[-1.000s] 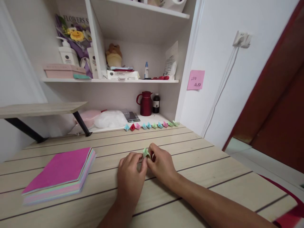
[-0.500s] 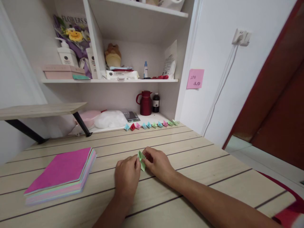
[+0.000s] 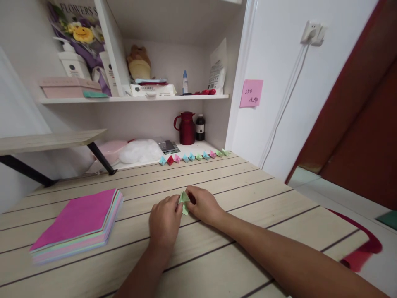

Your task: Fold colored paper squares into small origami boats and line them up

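Note:
A small folded piece of light green origami paper [image 3: 184, 202] is held between my two hands over the middle of the table. My left hand [image 3: 166, 219] pinches its left side between thumb and fingers. On its right side, my right hand [image 3: 203, 205] grips it with thumb and fingertips. Parts of the paper are covered by my fingers. A stack of coloured paper squares [image 3: 77, 219], magenta on top, lies to the left of my left hand. Along the table's back edge runs a row of several small folded paper pieces [image 3: 191, 157] in blue, red, pink and green.
Behind the slatted wooden table [image 3: 248, 207] stands a white shelf [image 3: 214, 97] with a dark red jug [image 3: 187, 128] and a dark bottle [image 3: 200, 127]. A small raised stand [image 3: 49, 140] is at the back left. A pink note [image 3: 251, 93] sticks to the wall.
The camera view has shifted slightly, so the scene sits a little higher and further left. The green paper has turned and spread somewhat between my fingers; both hands still hold it.

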`<state>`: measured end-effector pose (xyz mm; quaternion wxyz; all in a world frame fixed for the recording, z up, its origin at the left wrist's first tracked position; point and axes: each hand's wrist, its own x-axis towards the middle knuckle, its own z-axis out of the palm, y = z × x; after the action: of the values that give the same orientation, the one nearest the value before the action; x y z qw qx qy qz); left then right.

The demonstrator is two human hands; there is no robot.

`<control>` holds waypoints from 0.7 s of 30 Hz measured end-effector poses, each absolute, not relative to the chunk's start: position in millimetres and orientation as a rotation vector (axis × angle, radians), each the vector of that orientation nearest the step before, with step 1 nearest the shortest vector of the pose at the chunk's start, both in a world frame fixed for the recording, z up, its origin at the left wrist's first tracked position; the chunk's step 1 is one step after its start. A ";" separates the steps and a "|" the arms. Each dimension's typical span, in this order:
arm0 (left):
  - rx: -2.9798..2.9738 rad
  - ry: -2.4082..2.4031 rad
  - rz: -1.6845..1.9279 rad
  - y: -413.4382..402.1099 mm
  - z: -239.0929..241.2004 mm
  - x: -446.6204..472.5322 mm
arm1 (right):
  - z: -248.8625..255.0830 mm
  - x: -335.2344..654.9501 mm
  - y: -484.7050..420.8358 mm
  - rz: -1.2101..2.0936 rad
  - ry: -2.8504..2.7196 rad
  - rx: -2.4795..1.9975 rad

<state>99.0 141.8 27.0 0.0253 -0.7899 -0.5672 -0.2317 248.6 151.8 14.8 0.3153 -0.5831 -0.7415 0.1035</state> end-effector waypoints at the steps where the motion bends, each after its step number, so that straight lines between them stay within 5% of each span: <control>1: -2.441 -1.749 -0.701 141.1 26.9 99.8 | 15.0 248.2 151.8 0.246 -1.966 -1.558; 21: -2.375 -1.708 -0.572 129.0 22.9 97.7 | 17.0 250.4 146.4 0.235 -1.997 -1.554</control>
<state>97.7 129.0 22.9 0.0806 -0.7942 -0.5711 -0.1912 250.4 146.4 17.0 0.2957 -0.5841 -0.7507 0.0883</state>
